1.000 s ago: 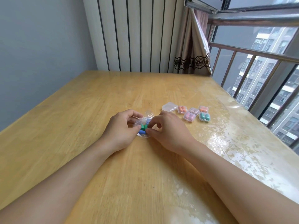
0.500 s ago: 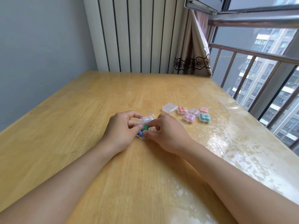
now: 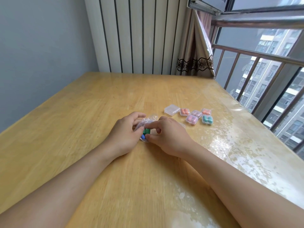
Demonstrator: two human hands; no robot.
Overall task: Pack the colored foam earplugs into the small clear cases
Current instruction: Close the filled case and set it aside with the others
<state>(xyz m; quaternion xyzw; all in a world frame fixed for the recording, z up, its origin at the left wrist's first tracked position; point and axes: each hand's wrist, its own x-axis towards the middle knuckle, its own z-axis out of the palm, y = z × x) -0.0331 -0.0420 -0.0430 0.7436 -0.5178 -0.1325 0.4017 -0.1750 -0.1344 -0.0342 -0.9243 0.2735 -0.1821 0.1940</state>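
Both my hands meet at the middle of the wooden table (image 3: 98, 112), working on a small clear plastic bag (image 3: 146, 122) that lies crumpled between them. My left hand (image 3: 126, 134) curls around the bag's left side, thumb and fingers bent against the plastic. My right hand (image 3: 167, 135) comes in from the other side, its forefinger and thumb bent and pinching at the bag just over a green earplug (image 3: 146, 131). A blue earplug (image 3: 143, 137) shows beside the green one, at the near edge of the bag, close to my left thumb. Farther off to the right, well apart from my hands, sits a cluster of small clear cases: an empty case (image 3: 172, 109) nearest the middle of the table, then two cases with orange earplugs (image 3: 184, 111) (image 3: 206, 111), two cases with pink earplugs (image 3: 192, 119) (image 3: 196, 113), and a case with teal earplugs (image 3: 207, 119). These cases lie flat, just beside one another. Beyond the table's far edge stand a striped wall panel (image 3: 139, 35) and a gathered curtain (image 3: 195, 51), with a window railing (image 3: 256, 55) at the right.
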